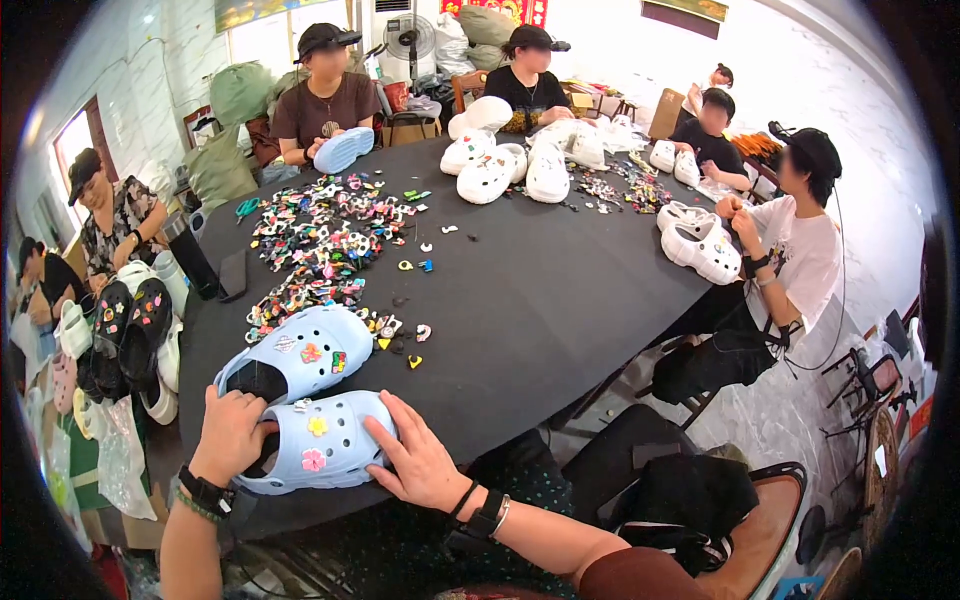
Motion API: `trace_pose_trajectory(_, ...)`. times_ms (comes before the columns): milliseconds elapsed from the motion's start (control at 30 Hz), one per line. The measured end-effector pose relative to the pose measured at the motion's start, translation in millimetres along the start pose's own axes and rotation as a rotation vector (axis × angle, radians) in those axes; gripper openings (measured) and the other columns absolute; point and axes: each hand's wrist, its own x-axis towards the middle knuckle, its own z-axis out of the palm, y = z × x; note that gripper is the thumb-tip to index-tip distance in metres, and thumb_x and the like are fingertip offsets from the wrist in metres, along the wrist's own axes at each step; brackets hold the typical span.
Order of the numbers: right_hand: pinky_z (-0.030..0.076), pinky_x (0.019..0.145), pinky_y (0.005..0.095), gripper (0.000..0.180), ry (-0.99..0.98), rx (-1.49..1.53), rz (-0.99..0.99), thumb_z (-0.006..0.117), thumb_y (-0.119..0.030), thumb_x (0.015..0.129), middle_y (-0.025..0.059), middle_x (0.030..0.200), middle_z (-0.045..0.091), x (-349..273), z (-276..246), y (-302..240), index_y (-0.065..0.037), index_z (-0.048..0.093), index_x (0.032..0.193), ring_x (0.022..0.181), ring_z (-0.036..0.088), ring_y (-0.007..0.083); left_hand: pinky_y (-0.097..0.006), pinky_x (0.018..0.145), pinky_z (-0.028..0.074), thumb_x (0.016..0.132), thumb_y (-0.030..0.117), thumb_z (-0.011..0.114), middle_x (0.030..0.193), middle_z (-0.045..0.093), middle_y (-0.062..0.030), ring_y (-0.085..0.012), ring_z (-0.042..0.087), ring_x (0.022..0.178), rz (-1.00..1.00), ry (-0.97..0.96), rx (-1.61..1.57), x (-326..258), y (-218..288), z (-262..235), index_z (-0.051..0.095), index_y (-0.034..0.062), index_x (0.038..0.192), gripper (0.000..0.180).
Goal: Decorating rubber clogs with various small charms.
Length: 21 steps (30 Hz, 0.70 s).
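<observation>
Two light blue clogs rest side by side at the near left edge of the black table [540, 300]. On the nearer clog [345, 430], a yellow flower charm [318, 426] and a pink flower charm [313, 459] show among the holes. My left hand [230, 435] grips its heel end, the thumb inside the opening. Around its toe curls my right hand [425, 455], fingers on the top and thumb spread along the side. Just beyond, the other clog [310, 350] carries several colourful charms and is not held.
A big heap of small shoe charms [325, 235] covers the table's left part, with teal scissors [247, 207], a black bottle [188, 255] and a dark phone-like slab [232, 275] beside it. White clogs [490, 175] stand farther back. Several people sit around the table; one holds a blue-soled shoe [344, 150].
</observation>
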Motion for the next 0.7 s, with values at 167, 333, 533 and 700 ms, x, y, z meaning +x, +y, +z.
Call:
trace_pose_trajectory(167, 0.037, 0.111, 0.0509, 0.07, -0.011, 0.032, -0.03, 0.072, -0.026, 0.084, 0.0301, 0.15, 0.029, 3, 2, -2, -0.008, 0.041, 0.145, 0.134, 0.037, 0.0477, -0.044, 0.078, 0.034, 0.075, 0.017, 0.072, 0.076, 0.061, -0.006, -0.0266, 0.058, 0.079, -0.051, 0.04, 0.0, -10, 2, -9, 0.058, 0.0096, 0.077, 0.015)
trace_pose_trajectory(333, 0.042, 0.103, 0.0543, 0.074, -0.055, 0.006, 0.04, 0.079, -0.019, 0.072, 0.0332, 0.145, 0.033, 2, 8, 3, -0.006, 0.045, 0.136, 0.131, 0.042, 0.0499, -0.045, 0.076, 0.036, 0.075, 0.021, 0.072, 0.074, 0.062, -0.0053, -0.0255, 0.06, 0.077, -0.058, 0.078, 0.053, -21, 4, -10, 0.06, 0.0112, 0.077, 0.016)
trace_pose_trajectory(533, 0.042, 0.097, 0.0486, 0.065, -0.027, -0.054, 0.024, 0.075, -0.012, 0.075, 0.0307, 0.147, 0.036, -3, 3, 3, 0.002, 0.044, 0.13, 0.12, 0.051, 0.0433, -0.045, 0.076, 0.036, 0.082, 0.028, 0.071, 0.07, 0.063, -0.0078, -0.0282, 0.063, 0.074, -0.289, 0.137, -0.013, -51, 8, -24, 0.06, 0.0103, 0.077, 0.022)
trace_pose_trajectory(700, 0.043, 0.093, 0.0468, 0.057, -0.14, -0.181, -0.086, 0.07, -0.007, 0.079, 0.0229, 0.141, 0.047, -3, 11, -9, -0.001, 0.046, 0.13, 0.117, 0.055, 0.0371, -0.044, 0.074, 0.036, 0.087, 0.028, 0.067, 0.07, 0.063, -0.0111, -0.0321, 0.061, 0.073, -0.496, 0.135, -0.126, -99, -13, -19, 0.059, 0.0078, 0.078, 0.023)
